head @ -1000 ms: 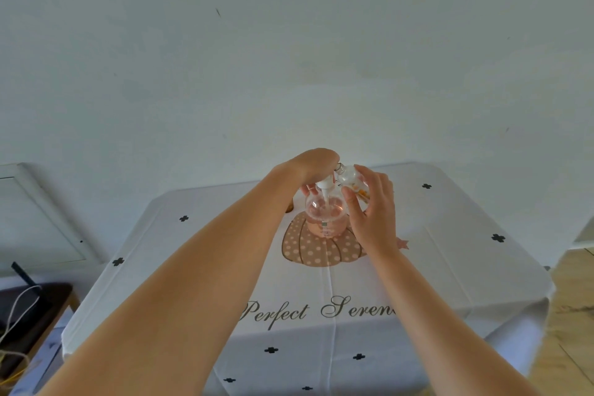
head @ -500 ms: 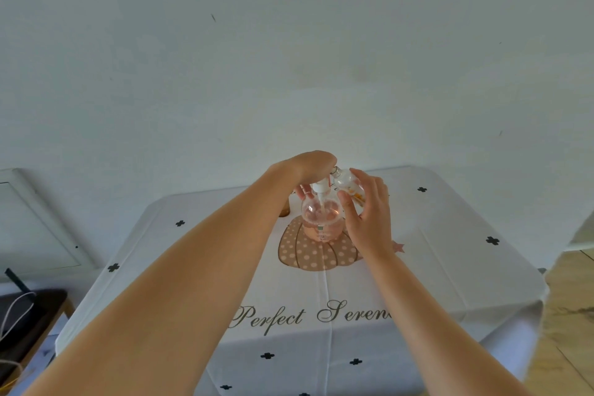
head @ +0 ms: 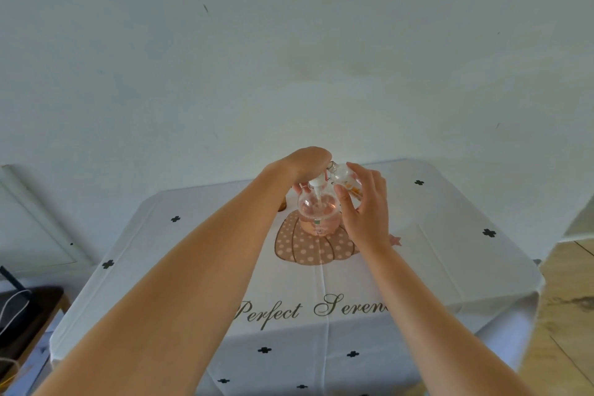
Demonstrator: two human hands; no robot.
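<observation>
The left hand [head: 308,161] clasps the pump bottle [head: 318,217] (pink liquid); the right hand [head: 366,212] grips a vial [head: 344,173].

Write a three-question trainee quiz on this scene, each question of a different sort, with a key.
1. True or false: the round pump bottle of pink liquid stands on the pumpkin print of the tablecloth.
2. What does the right hand hold? A) a small clear bottle, tilted towards the pump; B) a spoon; C) nothing.
3. Fill in: the left hand comes down from above onto the bottle's white ____.

Key: 1 true; 2 A; 3 pump head.
</observation>
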